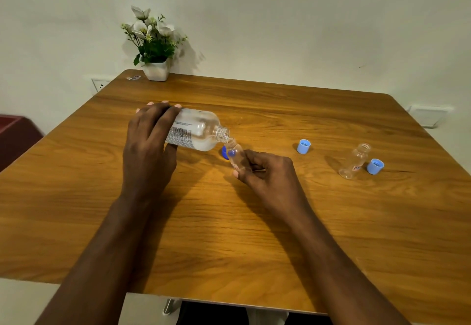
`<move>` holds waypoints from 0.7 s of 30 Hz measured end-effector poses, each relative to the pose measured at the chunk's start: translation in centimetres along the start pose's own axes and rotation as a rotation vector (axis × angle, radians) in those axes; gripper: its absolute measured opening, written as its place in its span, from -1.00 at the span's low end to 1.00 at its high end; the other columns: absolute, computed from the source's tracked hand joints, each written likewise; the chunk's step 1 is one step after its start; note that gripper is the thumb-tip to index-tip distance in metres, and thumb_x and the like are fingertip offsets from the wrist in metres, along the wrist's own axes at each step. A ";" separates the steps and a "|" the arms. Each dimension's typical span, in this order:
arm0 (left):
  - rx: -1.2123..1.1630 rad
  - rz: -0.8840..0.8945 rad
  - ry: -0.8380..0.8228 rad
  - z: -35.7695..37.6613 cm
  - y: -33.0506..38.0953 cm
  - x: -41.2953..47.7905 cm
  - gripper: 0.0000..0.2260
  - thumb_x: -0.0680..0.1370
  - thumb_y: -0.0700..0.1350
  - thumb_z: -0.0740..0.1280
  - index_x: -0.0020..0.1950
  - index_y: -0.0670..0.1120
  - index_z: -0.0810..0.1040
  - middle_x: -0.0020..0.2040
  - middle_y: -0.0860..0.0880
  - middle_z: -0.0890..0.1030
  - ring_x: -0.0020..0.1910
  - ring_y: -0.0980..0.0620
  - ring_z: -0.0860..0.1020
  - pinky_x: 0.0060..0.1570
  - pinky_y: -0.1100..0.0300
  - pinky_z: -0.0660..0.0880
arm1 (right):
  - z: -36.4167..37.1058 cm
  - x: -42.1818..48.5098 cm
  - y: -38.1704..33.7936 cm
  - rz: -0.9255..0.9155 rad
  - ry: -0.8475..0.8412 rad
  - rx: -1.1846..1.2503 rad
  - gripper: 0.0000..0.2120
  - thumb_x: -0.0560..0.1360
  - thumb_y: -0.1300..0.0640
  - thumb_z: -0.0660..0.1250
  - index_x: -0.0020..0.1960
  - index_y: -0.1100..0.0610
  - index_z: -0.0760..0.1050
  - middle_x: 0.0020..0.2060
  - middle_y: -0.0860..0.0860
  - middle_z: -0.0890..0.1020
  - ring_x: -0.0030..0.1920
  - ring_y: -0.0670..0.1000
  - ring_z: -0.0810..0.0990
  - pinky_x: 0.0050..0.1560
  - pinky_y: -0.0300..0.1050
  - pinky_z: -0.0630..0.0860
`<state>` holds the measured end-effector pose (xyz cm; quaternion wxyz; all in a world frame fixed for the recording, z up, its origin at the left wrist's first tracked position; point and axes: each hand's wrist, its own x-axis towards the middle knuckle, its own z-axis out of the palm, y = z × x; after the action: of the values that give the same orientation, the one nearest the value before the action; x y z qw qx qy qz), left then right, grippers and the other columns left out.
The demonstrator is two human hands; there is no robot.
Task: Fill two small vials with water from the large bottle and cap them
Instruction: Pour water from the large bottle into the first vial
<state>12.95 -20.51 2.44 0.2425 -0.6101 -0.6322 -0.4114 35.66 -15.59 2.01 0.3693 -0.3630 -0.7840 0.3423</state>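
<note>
My left hand [147, 143] grips the large clear bottle [197, 131] by its base and holds it tipped on its side, open neck pointing right and down. The neck touches the mouth of a small clear vial [234, 154], which my right hand [265, 171] pinches near its bottom, tilted toward the bottle. A dark blue cap [224, 152] lies on the table just behind that vial. A second vial [355, 161] stands uncapped at the right, with a light blue cap [375, 166] beside it. Another light blue cap [303, 146] lies between the two vials.
The wooden table [229, 235] fills the view, its front edge close to me. A white pot of flowers [155, 44] stands at the back left corner near a small wrapper [133, 77]. A dark red object [15, 136] sits beyond the left edge.
</note>
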 end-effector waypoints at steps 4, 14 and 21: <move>0.010 0.003 0.005 0.0 0.0 0.0 -0.40 0.34 -0.50 0.37 0.36 -0.23 0.43 0.29 -0.24 0.48 0.35 -0.19 0.36 0.36 -0.12 0.30 | -0.1 0.0 -0.1 0.006 -0.004 0.004 -0.80 0.44 0.10 0.45 0.06 0.07 0.66 -0.18 0.03 0.72 -0.14 0.08 0.67 -0.09 0.15 0.55; 0.012 0.007 0.013 0.0 0.1 0.0 -0.41 0.35 -0.50 0.37 0.36 -0.22 0.42 0.29 -0.24 0.48 0.35 -0.18 0.35 0.39 -0.05 0.28 | -0.2 -0.1 -0.1 0.013 -0.008 0.010 -0.82 0.44 0.11 0.45 0.04 0.10 0.66 -0.18 0.02 0.73 -0.15 0.06 0.68 -0.09 0.15 0.56; 0.019 0.007 0.011 0.0 0.0 0.0 -0.42 0.36 -0.49 0.37 0.36 -0.22 0.42 0.29 -0.24 0.48 0.35 -0.19 0.35 0.41 0.01 0.23 | 0.0 -0.1 0.0 0.014 0.002 0.019 -0.80 0.44 0.10 0.45 0.06 0.07 0.65 -0.18 0.01 0.73 -0.15 0.06 0.68 -0.10 0.15 0.56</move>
<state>12.98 -20.52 2.49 0.2534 -0.6077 -0.6324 -0.4080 35.73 -15.61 1.98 0.3711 -0.3652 -0.7778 0.3521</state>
